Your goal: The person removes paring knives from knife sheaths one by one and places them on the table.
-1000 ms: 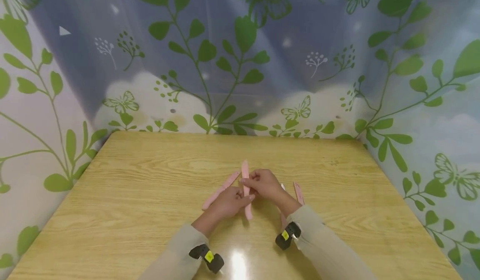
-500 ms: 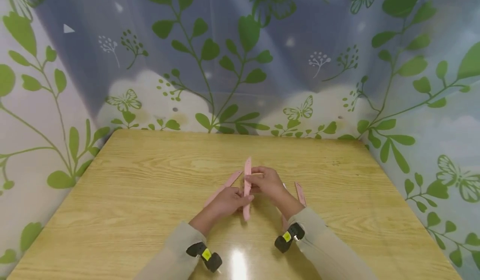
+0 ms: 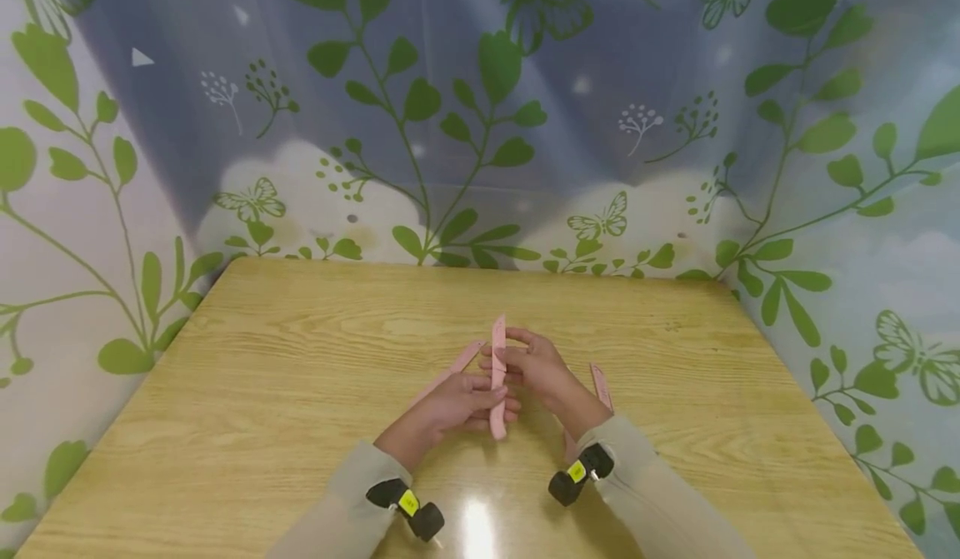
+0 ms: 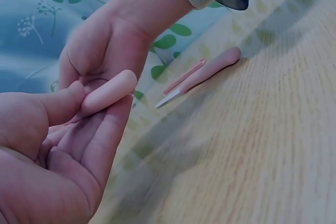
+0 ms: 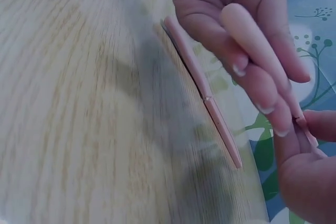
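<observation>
A slim pink-handled knife (image 3: 498, 413) with a pink blade cover is held in both hands above the table. My left hand (image 3: 453, 405) grips the rounded handle (image 4: 110, 92) between thumb and fingers. At the far, pointed end, my right hand (image 3: 538, 369) pinches the cover (image 3: 499, 331). The right wrist view shows a seam where handle meets cover, so the blade is hidden. A second covered pink knife (image 5: 189, 61) lies on the table beside my left hand. Beyond my right hand, the left wrist view shows a bare-bladed pink knife (image 4: 212, 69).
A loose pink cover (image 3: 600, 384) lies right of my right wrist, next to the bare-bladed knife. The wood-grain table (image 3: 300, 334) ends against a leaf-patterned curtain (image 3: 480, 167) at the back and sides.
The held knife has shifted slightly to the right and stands a little more upright. Fingers of both hands now show spread behind it, with the thumbs on its front.
</observation>
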`<state>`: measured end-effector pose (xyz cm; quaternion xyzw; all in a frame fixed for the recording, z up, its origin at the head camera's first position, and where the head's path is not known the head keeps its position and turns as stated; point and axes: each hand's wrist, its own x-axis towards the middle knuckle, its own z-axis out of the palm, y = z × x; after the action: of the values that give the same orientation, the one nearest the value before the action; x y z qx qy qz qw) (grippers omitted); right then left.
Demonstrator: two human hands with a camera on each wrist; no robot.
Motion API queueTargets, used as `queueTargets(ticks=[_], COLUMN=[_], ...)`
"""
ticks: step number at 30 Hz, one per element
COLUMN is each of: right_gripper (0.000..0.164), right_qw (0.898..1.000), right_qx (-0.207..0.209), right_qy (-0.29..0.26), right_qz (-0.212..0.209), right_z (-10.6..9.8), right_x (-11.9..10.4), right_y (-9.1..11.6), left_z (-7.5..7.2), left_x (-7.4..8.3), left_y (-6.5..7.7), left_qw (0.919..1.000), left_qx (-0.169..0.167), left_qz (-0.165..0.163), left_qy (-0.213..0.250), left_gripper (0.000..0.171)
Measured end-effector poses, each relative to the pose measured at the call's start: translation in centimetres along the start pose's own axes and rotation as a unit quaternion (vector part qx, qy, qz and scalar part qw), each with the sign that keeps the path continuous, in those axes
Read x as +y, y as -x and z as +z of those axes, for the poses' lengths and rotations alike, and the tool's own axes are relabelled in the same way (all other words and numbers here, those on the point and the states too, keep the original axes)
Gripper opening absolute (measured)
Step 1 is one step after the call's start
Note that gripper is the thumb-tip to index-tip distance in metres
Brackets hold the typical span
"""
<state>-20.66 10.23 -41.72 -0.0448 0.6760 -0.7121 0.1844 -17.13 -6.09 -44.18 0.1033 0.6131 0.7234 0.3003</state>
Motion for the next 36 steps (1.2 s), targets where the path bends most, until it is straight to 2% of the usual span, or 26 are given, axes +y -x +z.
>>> queueTargets(ticks=[6, 13, 19, 24, 30, 36], right_gripper=[0.049, 0.050, 0.054, 0.055, 0.049, 0.048], right_qw=[0.999, 0.993, 0.991, 0.991, 0.994, 0.997], right_qx=[-0.024, -0.061, -0.095, -0.122, -0.107, -0.069], right_qy=[-0.049, -0.100, -0.091, -0.046, -0.015, -0.020], right_qz=[-0.004, -0.011, -0.004, 0.002, 0.010, 0.021], right_z=[0.3, 0.5, -0.2, -1.0, -1.4, -1.4], right_x=[-0.3, -0.5, -0.7, -0.6, -0.4, -0.4], right_y=[0.1, 0.2, 0.1, -0.1, -0.1, 0.3], left_z=[0.2, 0.3, 0.5, 0.4, 0.6, 0.6], left_x=[0.0, 0.0, 0.3, 0.1, 0.2, 0.5], left_y=[0.2, 0.3, 0.3, 0.2, 0.2, 0.4], left_qw=[0.9991, 0.9994, 0.9993, 0.9984, 0.9987, 0.9979], left_qx=[-0.011, -0.022, -0.034, -0.051, -0.038, -0.006], left_qz=[-0.018, -0.020, -0.016, -0.010, -0.013, -0.026], left_qy=[0.037, 0.018, -0.007, -0.023, -0.032, -0.060], left_gripper=[0.035, 0.032, 0.030, 0.031, 0.029, 0.025])
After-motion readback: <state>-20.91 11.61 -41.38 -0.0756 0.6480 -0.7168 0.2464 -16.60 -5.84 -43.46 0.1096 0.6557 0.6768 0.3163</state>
